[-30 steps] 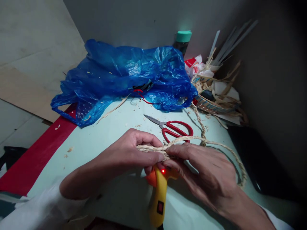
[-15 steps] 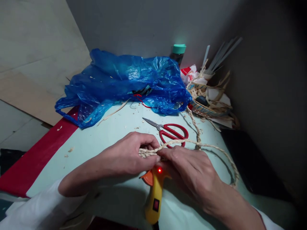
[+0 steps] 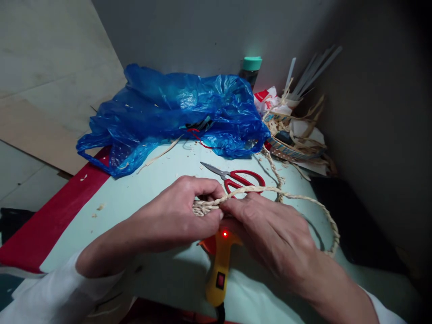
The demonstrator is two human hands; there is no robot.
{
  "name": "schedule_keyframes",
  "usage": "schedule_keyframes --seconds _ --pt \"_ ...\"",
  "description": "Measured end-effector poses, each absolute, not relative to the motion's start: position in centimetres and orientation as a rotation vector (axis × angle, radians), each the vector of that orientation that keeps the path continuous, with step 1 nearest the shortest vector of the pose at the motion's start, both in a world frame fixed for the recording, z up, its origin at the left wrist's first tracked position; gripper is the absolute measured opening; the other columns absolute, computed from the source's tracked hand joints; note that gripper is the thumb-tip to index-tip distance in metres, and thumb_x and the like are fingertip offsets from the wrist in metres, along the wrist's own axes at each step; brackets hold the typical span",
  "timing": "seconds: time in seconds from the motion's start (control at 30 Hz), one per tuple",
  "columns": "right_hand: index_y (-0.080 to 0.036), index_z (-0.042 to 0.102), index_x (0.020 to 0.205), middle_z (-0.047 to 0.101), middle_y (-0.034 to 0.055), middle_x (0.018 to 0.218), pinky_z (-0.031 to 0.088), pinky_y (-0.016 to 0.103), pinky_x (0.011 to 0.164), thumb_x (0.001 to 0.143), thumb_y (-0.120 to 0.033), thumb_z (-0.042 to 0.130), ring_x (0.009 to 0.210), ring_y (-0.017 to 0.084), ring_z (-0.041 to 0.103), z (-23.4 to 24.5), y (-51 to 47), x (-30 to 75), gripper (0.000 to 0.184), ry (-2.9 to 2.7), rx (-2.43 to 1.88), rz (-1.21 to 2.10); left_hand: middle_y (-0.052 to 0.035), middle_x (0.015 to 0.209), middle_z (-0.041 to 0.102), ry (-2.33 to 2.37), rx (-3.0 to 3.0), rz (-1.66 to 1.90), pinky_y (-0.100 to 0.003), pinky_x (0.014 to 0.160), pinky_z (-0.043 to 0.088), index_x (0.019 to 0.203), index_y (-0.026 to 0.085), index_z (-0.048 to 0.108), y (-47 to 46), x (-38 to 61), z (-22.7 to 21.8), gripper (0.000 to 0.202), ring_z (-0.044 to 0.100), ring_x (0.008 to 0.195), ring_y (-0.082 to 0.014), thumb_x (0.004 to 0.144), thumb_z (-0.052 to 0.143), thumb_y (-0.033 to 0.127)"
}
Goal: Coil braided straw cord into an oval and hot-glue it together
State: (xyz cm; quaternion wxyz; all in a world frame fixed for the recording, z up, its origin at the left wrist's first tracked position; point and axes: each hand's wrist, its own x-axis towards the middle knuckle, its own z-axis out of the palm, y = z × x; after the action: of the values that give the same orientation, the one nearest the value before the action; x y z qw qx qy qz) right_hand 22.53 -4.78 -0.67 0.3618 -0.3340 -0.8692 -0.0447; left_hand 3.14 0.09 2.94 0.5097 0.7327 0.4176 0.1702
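Note:
Both my hands meet over the pale green table (image 3: 148,198), pinching a coiled end of braided straw rope (image 3: 205,207). My left hand (image 3: 178,216) is closed, thumb and fingers wrapped round the coil. My right hand (image 3: 270,229) is closed too, fingertips pressing the rope where it leaves the coil. The rope loops away to the right (image 3: 324,216) and back toward the wall. A yellow glue gun (image 3: 219,270) with a lit red light lies under my hands. Red-handled scissors (image 3: 236,177) lie just beyond my fingers.
A crumpled blue plastic bag (image 3: 175,112) fills the back of the table. A bottle with a green cap (image 3: 251,67) stands by the wall. A woven basket with straw strips and scraps (image 3: 293,135) sits at the back right. A red edge (image 3: 50,216) borders the table's left side.
My hands have moved slightly up and closer together on the rope coil; the rope's loop at right has risen a little. The camera view shifted slightly.

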Motion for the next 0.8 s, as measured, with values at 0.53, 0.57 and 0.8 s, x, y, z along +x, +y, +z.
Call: schedule_keyframes --seconds 0.53,0.57,0.8 --pt "-0.016 0.055 0.108 0.073 0.0056 0.089 0.054 0.027 0.068 0.103 -0.016 0.054 0.077 0.016 0.069 -1.4 -4.6 22.4 0.005 -2.155 -0.867 -0.119 -0.0046 0.107 0.077 0.944 1.904 0.533 -0.032 0.085 0.054 0.113 0.020 0.075 1.5 2.2 2.9 0.031 0.068 0.095 -0.0218 0.084 0.069 0.030" --pt "-0.017 0.054 0.104 0.073 0.0057 0.088 0.054 0.026 0.067 0.104 -0.016 0.052 0.076 0.016 0.070 -1.4 -4.6 22.3 0.003 -2.142 -0.877 -0.121 -0.0058 0.113 0.076 0.962 1.895 0.602 -0.034 0.089 0.054 0.124 0.020 0.072 1.6 2.0 3.1 0.045 0.069 0.099 -0.0234 0.080 0.075 0.031" --pt "-0.015 0.061 0.099 0.072 0.0030 0.083 0.054 0.019 0.069 0.099 -0.018 0.063 0.071 0.011 0.069 -1.6 -4.2 22.8 0.003 -1.990 -1.023 -0.170 -0.0010 0.104 0.076 0.990 1.555 1.474 -0.029 0.089 0.056 0.109 0.027 0.077 0.9 1.2 3.7 0.022 0.069 0.097 -0.0189 0.087 0.074 0.024"
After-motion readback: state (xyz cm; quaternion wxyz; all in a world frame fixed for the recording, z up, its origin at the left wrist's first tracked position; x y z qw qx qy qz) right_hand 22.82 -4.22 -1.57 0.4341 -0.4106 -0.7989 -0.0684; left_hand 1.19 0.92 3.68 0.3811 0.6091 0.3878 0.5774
